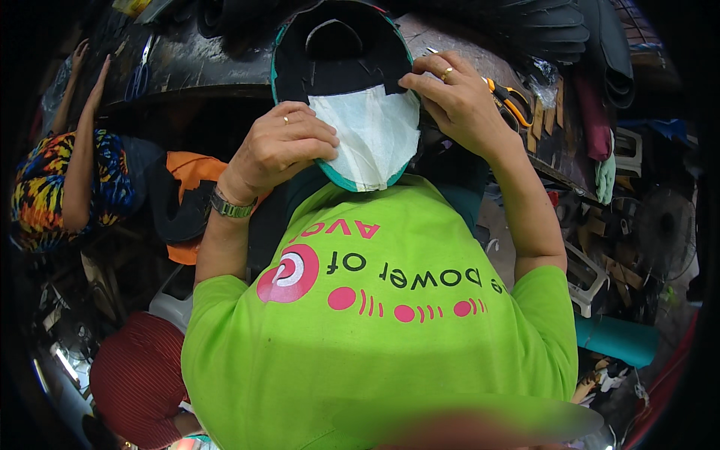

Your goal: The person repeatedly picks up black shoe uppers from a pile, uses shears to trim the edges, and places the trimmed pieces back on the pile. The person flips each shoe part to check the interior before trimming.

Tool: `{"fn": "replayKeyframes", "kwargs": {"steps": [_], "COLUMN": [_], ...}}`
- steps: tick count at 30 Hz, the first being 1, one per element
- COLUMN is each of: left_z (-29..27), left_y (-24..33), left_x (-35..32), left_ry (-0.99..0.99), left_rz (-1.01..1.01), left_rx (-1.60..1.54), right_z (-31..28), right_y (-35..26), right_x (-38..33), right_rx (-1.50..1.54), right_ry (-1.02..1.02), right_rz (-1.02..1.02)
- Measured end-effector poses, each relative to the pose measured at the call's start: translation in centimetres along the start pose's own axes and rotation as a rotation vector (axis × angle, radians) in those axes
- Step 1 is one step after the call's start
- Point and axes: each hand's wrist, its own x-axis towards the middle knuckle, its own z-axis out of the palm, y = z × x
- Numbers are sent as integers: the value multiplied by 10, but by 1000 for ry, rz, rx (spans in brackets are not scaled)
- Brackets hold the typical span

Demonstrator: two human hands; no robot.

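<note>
Head view: in the upper middle of the frame, a black shoe upper (337, 52) with a teal edge lies between the 2 hands, its far end on the dark bench (187, 67). A white fabric patch (375, 135) covers its near end. The left hand (289, 146) rests on the patch's left edge, grip narrow, fingers curled and pressing down on patch and upper. The right hand (457, 101) pinches the patch's upper right corner against the upper's rim, grip narrow. Orange-handled scissors (511, 101) lie on the bench just right of that hand. Another person's arm (82, 150) reaches up at the far left.
</note>
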Motion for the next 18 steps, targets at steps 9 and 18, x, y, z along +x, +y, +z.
{"fn": "replayKeyframes", "kwargs": {"steps": [9, 18], "left_z": [-6, -52], "left_y": [5, 17], "left_x": [3, 81], "left_ry": [198, 273], "left_rz": [-120, 120], "left_rx": [-81, -75], "right_z": [-14, -67], "right_y": [-5, -31], "right_x": [2, 20], "right_rx": [138, 514], "right_ry": [-93, -128], "right_rz": [-3, -108]}}
